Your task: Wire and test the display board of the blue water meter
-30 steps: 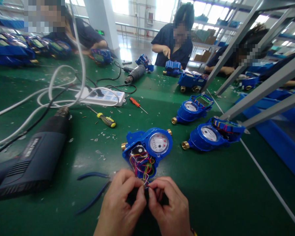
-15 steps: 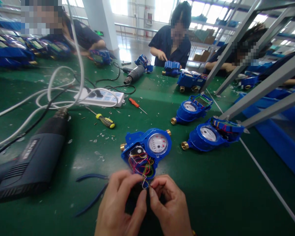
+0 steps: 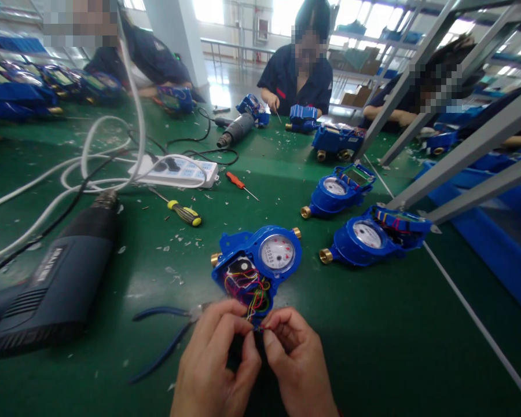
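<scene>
A person's left hand (image 3: 219,359) and right hand (image 3: 297,356), fingertips nearly meeting, each pinch thin multicoloured wires (image 3: 253,306) that trail from the open compartment of a blue water meter with a round white dial and brass-coloured threaded ends (image 3: 267,231), lying just beyond the fingers on a green tabletop (image 3: 373,336). Blue-handled metal pliers (image 3: 162,310) lie open beside the left hand, its fingers hiding part of them, while a dark grey heat gun (image 3: 65,278) rests farther left and two more blue meters with brass-coloured ends (image 3: 367,234) sit to the right.
</scene>
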`<state>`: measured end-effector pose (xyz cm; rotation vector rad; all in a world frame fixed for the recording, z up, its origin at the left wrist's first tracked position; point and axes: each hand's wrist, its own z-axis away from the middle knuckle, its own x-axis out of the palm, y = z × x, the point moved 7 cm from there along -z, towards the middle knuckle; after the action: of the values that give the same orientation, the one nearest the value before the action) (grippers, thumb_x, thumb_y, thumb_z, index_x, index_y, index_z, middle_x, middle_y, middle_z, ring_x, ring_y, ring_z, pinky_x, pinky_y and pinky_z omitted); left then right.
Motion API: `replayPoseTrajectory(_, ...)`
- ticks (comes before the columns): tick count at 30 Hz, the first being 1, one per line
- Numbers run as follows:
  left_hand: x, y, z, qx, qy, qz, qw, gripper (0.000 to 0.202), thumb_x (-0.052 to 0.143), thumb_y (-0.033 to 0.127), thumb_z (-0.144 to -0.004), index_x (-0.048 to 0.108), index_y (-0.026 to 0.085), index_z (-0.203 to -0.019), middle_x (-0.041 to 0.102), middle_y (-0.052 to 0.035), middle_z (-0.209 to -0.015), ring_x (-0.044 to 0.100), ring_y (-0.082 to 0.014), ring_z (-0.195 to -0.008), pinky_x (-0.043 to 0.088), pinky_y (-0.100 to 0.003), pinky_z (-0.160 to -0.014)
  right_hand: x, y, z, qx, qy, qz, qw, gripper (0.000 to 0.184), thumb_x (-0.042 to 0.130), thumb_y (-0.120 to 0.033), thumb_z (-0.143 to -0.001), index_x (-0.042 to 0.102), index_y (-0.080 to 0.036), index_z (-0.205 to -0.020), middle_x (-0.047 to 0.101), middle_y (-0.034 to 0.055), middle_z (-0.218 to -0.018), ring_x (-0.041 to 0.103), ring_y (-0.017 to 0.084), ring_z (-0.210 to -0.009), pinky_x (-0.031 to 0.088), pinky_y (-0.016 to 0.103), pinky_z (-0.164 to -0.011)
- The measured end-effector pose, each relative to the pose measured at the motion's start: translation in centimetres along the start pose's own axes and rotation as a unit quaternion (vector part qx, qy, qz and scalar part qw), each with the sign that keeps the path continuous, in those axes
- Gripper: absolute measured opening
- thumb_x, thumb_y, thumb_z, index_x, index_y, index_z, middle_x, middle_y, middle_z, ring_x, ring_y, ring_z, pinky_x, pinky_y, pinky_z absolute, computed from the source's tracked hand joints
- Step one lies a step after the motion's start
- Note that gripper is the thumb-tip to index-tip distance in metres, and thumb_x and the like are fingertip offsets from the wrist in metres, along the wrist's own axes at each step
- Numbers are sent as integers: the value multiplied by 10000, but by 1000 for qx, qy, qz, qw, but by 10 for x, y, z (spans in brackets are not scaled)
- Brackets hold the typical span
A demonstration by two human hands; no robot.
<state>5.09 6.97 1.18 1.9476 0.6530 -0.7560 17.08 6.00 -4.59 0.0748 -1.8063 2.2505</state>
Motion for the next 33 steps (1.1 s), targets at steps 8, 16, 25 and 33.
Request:
replayPoseTrajectory(8, 0, 2, 2, -4, -4, -14, 1000, 81, 483, 142, -818, 488, 209, -773, 490, -45, -1019, 530, -127, -936, 445, -220, -779, -1, 1, -2, 32, 3, -55, 998, 66, 586, -200, -718, 522, -189, -727, 544, -32, -634, 466, 92, -576, 363, 183, -502)
replayPoseTrajectory(16, 0, 1, 0, 0, -6, -21, 1000, 85, 477, 144, -812, 469, 214, -764, 481, -44, -1017, 523, -126, -932, 440, -215, -770, 0, 1, -4, 38, -11, -68, 997, 98, 594, -232, -694, 516, -181, -723, 530, -27, -642, 437, 94, -575, 350, 193, -510)
replayPoseTrajectory(25, 0, 3, 0, -7, 0, -20, 1000, 100, 472, 134, -807, 464, 204, -737, 492, -48, -1005, 534, -125, -917, 442, -212, -762, 0, 3, -3, 50, -14, -58, 997, 159, 606, -285, -698, 521, -155, -728, 516, -33, -645, 405, 78, -554, 357, 196, -541)
replayPoseTrajectory(33, -5, 2, 0, 32, -1, -15, 999, 72, 495, 130, -820, 509, 200, -826, 491, -54, -1016, 537, -123, -945, 451, -190, -797, -1, -3, -3, 38, -52, -34, 997, 159, 631, -306, -749, 549, -172, -772, 531, -25, -662, 426, 92, -572, 347, 202, -523)
